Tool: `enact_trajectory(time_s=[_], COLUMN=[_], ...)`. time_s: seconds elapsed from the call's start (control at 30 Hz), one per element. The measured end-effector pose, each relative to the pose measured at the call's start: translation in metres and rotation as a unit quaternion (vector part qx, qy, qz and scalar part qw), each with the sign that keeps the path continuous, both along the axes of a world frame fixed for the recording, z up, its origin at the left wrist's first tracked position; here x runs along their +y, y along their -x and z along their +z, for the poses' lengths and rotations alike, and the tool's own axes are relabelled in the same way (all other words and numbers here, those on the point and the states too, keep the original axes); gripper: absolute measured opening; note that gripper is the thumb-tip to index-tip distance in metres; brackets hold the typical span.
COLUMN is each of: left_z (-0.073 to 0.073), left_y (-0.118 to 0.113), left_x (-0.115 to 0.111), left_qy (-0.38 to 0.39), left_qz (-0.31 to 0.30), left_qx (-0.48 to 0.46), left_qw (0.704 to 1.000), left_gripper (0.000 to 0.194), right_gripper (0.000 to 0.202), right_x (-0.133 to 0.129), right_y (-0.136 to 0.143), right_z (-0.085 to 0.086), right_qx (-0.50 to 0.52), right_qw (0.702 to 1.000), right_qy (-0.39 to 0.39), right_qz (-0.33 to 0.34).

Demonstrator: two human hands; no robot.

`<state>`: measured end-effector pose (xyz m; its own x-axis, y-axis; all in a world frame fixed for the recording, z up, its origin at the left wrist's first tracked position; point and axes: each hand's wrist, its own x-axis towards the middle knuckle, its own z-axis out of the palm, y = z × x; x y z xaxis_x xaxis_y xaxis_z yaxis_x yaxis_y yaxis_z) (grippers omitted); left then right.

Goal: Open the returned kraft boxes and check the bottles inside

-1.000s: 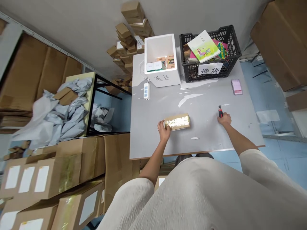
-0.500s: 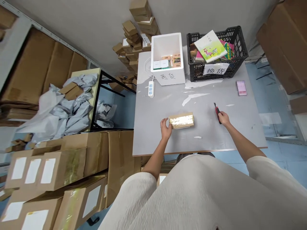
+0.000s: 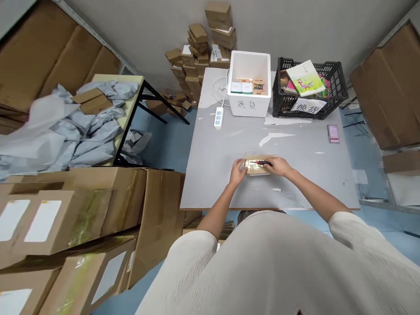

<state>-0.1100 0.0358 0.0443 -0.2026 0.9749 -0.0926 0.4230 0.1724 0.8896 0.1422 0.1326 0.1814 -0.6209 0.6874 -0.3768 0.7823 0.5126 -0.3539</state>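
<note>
A small cardboard box with shiny tape along its top lies on the grey table near its front edge. My left hand grips the left end of the box, fingers at its far side and thumb at the near side. In my right hand is a red and black utility knife, held over the taped top with its tip pointing left. The knife's tip is at the tape; I cannot tell whether the blade has gone in. My right fingers cover part of the box's right end.
On the grey table, a white foam box and a black crate of books stand at the back. A power strip lies left, a pink item right. Stacked cartons and a table with grey bags flank the left.
My right hand has brought the utility knife left, from the bare table onto the box's taped top. My left hand stays on the box's left end. The camera view has shifted.
</note>
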Motion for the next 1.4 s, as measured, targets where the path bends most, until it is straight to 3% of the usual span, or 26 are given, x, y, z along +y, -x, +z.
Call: enact_trajectory(time_s=[0.3,0.67,1.4], left_z=[-0.014,-0.014,-0.016], left_y=[0.001,0.004,0.008], left_x=[-0.001,0.001,0.002], left_qy=[0.0,0.006,0.006], left_qz=[-0.038,-0.049,-0.053], left_qx=[-0.054,-0.076,-0.079], left_qw=[0.998,0.996,0.995], left_gripper=[0.057,0.056,0.056], right_gripper=[0.04,0.036,0.035], right_x=[-0.006,0.0,-0.012], right_y=[0.039,0.044,0.068], right_z=[0.012,0.018,0.023], right_qx=[-0.113,-0.134,-0.211], right_qw=[0.992,0.985,0.969], right_qy=[-0.018,-0.033,-0.061], right_qz=[0.055,0.098,0.112])
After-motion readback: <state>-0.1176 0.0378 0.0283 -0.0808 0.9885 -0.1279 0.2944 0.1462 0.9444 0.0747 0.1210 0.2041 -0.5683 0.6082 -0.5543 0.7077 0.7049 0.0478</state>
